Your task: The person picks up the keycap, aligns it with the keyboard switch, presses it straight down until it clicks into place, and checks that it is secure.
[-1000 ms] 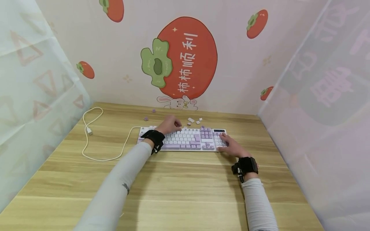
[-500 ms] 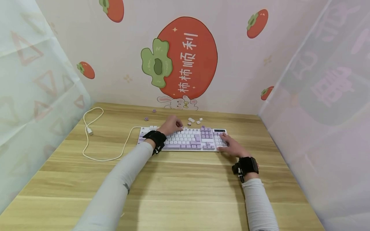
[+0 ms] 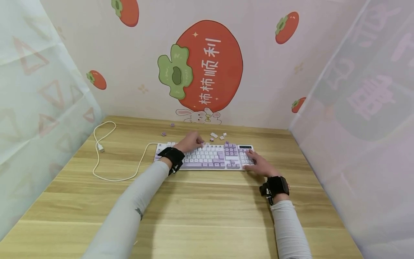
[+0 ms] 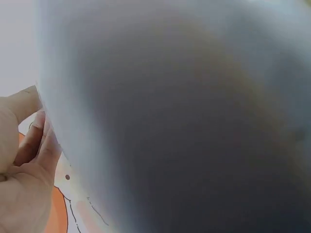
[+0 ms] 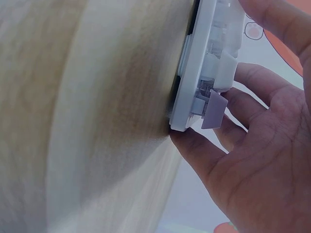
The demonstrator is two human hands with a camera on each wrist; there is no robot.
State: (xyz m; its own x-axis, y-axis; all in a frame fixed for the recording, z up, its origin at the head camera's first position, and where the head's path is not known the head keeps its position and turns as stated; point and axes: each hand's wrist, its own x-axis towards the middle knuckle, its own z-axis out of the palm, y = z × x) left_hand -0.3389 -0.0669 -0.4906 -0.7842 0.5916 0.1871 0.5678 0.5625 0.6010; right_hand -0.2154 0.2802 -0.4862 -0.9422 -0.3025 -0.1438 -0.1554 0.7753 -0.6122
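Note:
A white and purple keyboard (image 3: 207,155) lies on the wooden table. My left hand (image 3: 190,141) reaches over its back row with bent fingers and thumb together, pinching a small white keycap (image 3: 206,144) at the fingertips. In the left wrist view a blurred pale shape hides most of the scene, fingertips included; only part of the hand (image 4: 24,165) shows. My right hand (image 3: 260,164) holds the keyboard's right end. In the right wrist view the thumb lies at the keyboard's lower edge (image 5: 181,109) and the other fingers bend over the key side, near a purple keycap (image 5: 215,110).
Behind the keyboard lie several loose white keycaps (image 3: 214,135) and two purple ones, a nearer keycap (image 3: 164,134) and a farther keycap (image 3: 172,125). The white cable (image 3: 96,158) loops over the left side, ending in a USB plug (image 3: 101,148). A printed backdrop (image 3: 262,90) stands behind.
My left hand has shifted slightly at the back row, its fingertips moving a little right and then back left. The right hand and keyboard stay in place.

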